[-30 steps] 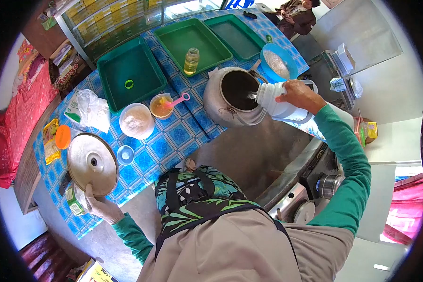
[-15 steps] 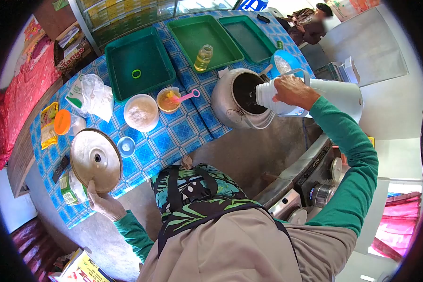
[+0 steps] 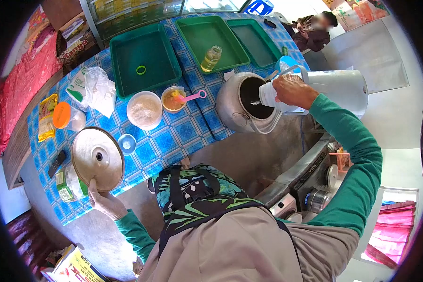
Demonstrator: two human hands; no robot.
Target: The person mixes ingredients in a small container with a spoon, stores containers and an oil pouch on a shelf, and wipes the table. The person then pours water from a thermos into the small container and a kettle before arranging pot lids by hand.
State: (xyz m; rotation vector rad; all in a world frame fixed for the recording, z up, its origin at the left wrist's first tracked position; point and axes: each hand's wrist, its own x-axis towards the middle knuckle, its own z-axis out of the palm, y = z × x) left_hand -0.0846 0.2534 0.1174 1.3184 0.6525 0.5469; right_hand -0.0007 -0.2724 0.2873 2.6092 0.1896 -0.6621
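My right hand (image 3: 292, 91) grips the neck and handle of a large white jug (image 3: 338, 90), tipped over the mouth of a grey metal pot (image 3: 232, 101). Clear liquid runs from the jug's mouth into the pot's dark inside. My left hand (image 3: 104, 202) holds a round metal lid (image 3: 96, 162) by its lower edge, over the near left part of the table. Beside the lid are a small blue cup (image 3: 127, 144) and a green and white packet (image 3: 69, 184). A white tub of pale powder (image 3: 144, 110) stands near an orange-filled cup (image 3: 174, 99) with a pink-handled utensil (image 3: 192, 97).
Green trays (image 3: 145, 58) line the far side of the blue checked table (image 3: 167, 136); one holds a jar of yellow liquid (image 3: 211, 58). An orange-lidded container (image 3: 69, 116) stands at left. A stove (image 3: 286, 207) is at lower right. A person (image 3: 312, 32) sits at the back right.
The jug has tilted from sloping down to nearly level, its base rising into fuller view. The camera view has shifted, so the table items appear displaced. Both hands keep their holds.
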